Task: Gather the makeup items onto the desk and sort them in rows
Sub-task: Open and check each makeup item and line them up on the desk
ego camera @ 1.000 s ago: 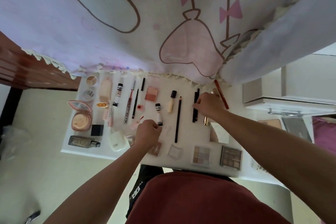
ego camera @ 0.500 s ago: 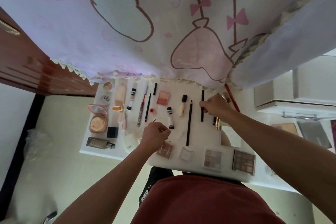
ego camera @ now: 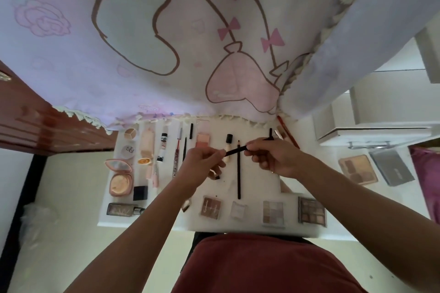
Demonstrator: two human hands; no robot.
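Head view: in the middle of the frame both hands meet above the white bench [ego camera: 257, 188] and share a thin black stick [ego camera: 236, 149]. The left hand [ego camera: 202, 165] pinches its left end between thumb and fingers. The right hand [ego camera: 273, 157] has its fingers curled round the right end. The stick is raised off the bench and tilts up to the right. Whether the left hand also holds something small beneath it I cannot tell.

Just below the stick a long black pencil [ego camera: 238, 173] lies on the bench, pointing away from the person. Beside it to the left lies a cream tube with a black cap [ego camera: 228, 144], then a pink blush pan [ego camera: 202, 140].

Along the lower edge four eyeshadow palettes sit in a row: a brown one [ego camera: 210, 207], a small clear one [ego camera: 238, 209], a pale one [ego camera: 273, 213] and a dark one [ego camera: 312, 211].

At the left lie an open pink powder compact [ego camera: 119, 173], a black cube [ego camera: 140, 192] and a glass bottle [ego camera: 125, 209] on its side; its lettering is too blurred to read. A round white jar [ego camera: 129, 150] carries dark letters that I cannot make out. A slim tube [ego camera: 175, 166] has large letters along its length, not surely readable.

A red pencil [ego camera: 289, 134] lies at the upper right of the bench. The top of the frame is filled by a pale cloth [ego camera: 166, 31] with pink bows.
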